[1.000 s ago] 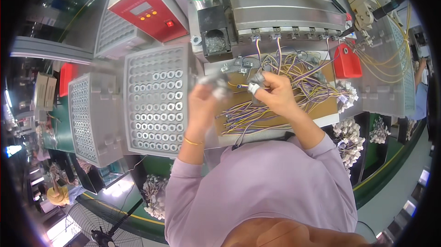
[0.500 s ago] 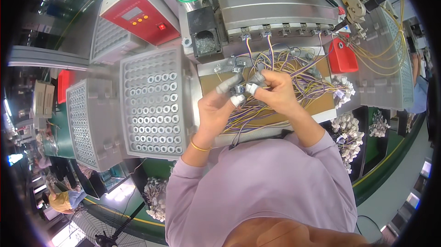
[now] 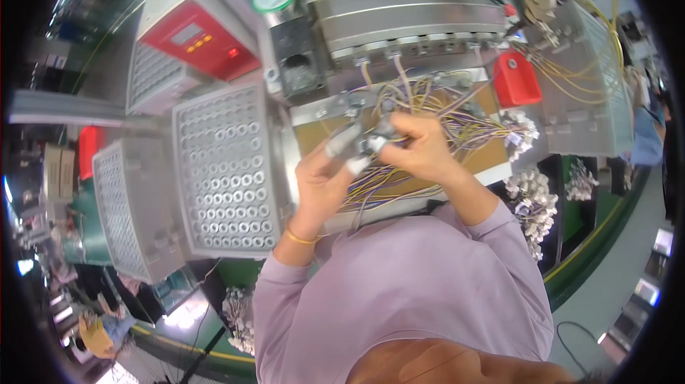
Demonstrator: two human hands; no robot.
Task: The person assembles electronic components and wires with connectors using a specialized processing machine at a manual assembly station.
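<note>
In the middle of the bench my left hand (image 3: 325, 178) and my right hand (image 3: 424, 150) meet, with finger covers on several fingertips. Both pinch a small grey part (image 3: 372, 143) between them, too blurred to name exactly. Beneath and beyond my hands, a tangle of yellow, purple and white wires (image 3: 457, 130) lies over a brown board (image 3: 312, 136). Small grey metal pieces (image 3: 349, 102) lie just past my left fingertips. Wires run up to a metal fixture (image 3: 414, 43) with a row of small slots along its front.
To the left stand a grey tray (image 3: 187, 170) of round metal rings and a second tray (image 3: 114, 205). Behind them are a red-fronted box (image 3: 207, 52), a solder spool (image 3: 274, 0) and a black holder (image 3: 296, 56). A red bin (image 3: 516, 81) and white connector bundles (image 3: 531, 202) stand right.
The view has turned slightly, so the bench things sit further left in it. My hands stay together on the small part; motion blurs them.
</note>
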